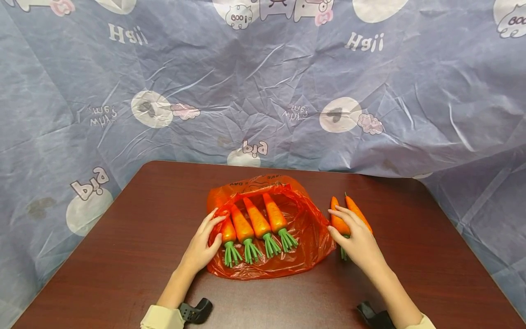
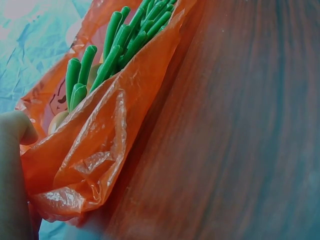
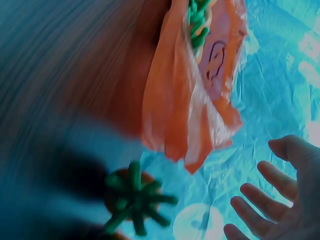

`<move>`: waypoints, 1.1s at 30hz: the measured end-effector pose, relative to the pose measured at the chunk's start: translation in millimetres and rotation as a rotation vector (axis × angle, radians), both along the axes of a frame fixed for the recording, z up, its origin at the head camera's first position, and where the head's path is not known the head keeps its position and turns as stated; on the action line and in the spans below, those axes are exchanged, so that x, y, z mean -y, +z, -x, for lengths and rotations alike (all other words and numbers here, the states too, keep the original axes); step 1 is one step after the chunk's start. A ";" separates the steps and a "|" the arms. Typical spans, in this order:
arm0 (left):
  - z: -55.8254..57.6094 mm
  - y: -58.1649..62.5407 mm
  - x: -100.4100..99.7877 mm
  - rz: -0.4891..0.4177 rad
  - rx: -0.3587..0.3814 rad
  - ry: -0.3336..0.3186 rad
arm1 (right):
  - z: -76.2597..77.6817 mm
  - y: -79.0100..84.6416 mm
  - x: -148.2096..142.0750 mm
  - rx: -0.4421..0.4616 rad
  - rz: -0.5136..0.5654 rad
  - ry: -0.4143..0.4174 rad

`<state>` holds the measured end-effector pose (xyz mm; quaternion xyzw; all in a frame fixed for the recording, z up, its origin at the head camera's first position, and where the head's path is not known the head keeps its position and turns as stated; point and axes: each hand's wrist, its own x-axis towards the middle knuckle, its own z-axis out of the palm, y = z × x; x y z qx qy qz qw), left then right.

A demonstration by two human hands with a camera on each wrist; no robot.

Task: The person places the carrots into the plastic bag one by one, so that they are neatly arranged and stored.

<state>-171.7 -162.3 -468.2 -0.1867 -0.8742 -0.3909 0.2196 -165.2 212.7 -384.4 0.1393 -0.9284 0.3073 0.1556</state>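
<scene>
A red translucent plastic bag [image 1: 310, 256] lies on the table with its mouth spread toward me. Inside it, several orange toy carrots [image 1: 257, 220] sit side by side, green stems pointing at me. My left hand [image 1: 200, 246] grips the bag's left rim, its thumb over the edge in the left wrist view. Near the bag's right rim is my right hand [image 1: 361, 244], fingers spread and holding nothing; the right wrist view shows it apart from the bag. Two more carrots lie by the right hand, a nearer carrot [image 1: 340, 225] and a farther carrot [image 1: 356, 211], both partly hidden by it.
The dark brown table [image 1: 135, 242] extends on both sides of the bag. A grey-blue printed cloth [image 1: 263, 82] hangs behind the table's far edge. Black straps with camera mounts [image 1: 197, 311] are worn on both wrists.
</scene>
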 end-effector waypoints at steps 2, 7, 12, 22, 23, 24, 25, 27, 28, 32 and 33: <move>0.0 -0.2 -0.2 -0.003 -0.002 0.001 | -0.9 0.0 -6.2 0.012 -0.009 -0.020; 0.4 -1.3 -0.5 -0.003 -0.007 0.003 | -2.2 -4.1 -21.1 0.025 -0.037 -0.052; 0.7 -1.3 -0.2 -0.003 -0.012 0.001 | 0.2 -9.7 -36.0 0.035 -0.079 -0.097; -0.2 0.1 -0.8 -0.002 -0.010 -0.004 | 12.3 -28.3 -64.3 0.114 -0.122 -0.133; -0.1 0.0 -0.7 -0.003 -0.009 -0.004 | 13.3 -30.1 -66.5 0.122 -0.119 -0.128; -0.1 -0.2 -0.6 -0.003 -0.009 -0.004 | 14.3 -31.8 -68.5 0.125 -0.115 -0.123; 0.1 -0.4 -0.6 -0.003 -0.009 -0.003 | 15.5 -33.5 -70.3 0.126 -0.111 -0.118; 0.2 -0.7 -0.5 -0.003 -0.011 -0.001 | 17.7 -36.8 -73.2 0.120 -0.104 -0.109; 0.4 -0.9 -0.4 -0.003 -0.012 0.000 | 18.7 -38.3 -74.4 0.116 -0.100 -0.106; 0.4 -0.8 -0.4 -0.007 -0.014 -0.003 | 21.1 -43.4 -77.9 0.116 -0.088 -0.097; 0.6 -1.1 -0.5 -0.006 -0.016 -0.003 | 21.3 -44.6 -78.6 0.119 -0.089 -0.098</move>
